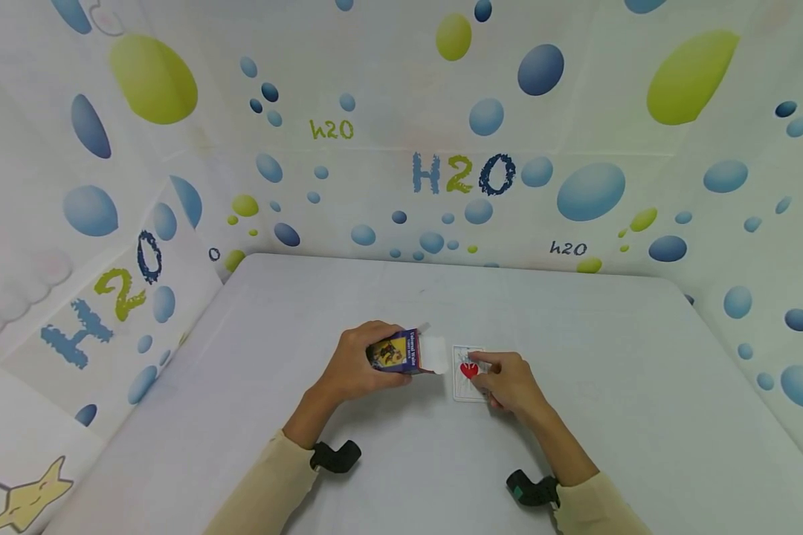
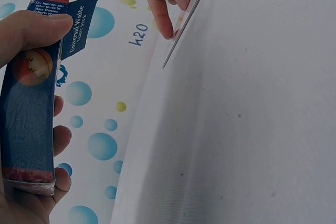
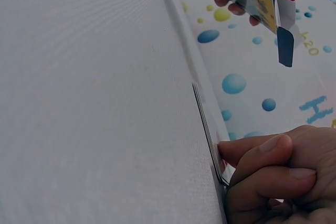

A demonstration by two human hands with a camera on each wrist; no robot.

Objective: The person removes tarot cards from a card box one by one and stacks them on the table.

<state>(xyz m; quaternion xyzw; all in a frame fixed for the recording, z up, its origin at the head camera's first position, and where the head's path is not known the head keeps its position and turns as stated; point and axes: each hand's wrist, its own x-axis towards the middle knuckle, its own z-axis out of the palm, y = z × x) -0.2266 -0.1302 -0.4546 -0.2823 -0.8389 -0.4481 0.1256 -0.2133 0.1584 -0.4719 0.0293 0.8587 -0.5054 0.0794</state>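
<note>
My left hand (image 1: 356, 365) grips a tarot deck box (image 1: 393, 354), thumb on one side and fingers on the other. The box is blue with a yellow picture, tilted above the table, its end flap hanging open toward the right. "Universal Waite Tarot Deck" is printed on the flap side (image 2: 79, 27). My right hand (image 1: 514, 383) pinches the right edge of a thin stack of tarot cards (image 1: 464, 391) on the table. A red heart shows on the top card. In the right wrist view the stack's edge (image 3: 205, 121) bends up slightly near the fingers. What the box holds is hidden.
A white cloth covers the table (image 1: 388, 483). Behind and at the sides hangs a printed backdrop (image 1: 388, 74) with blue and green drops and "H2O" lettering. Black wrist cameras (image 1: 337, 456) sit on both wrists.
</note>
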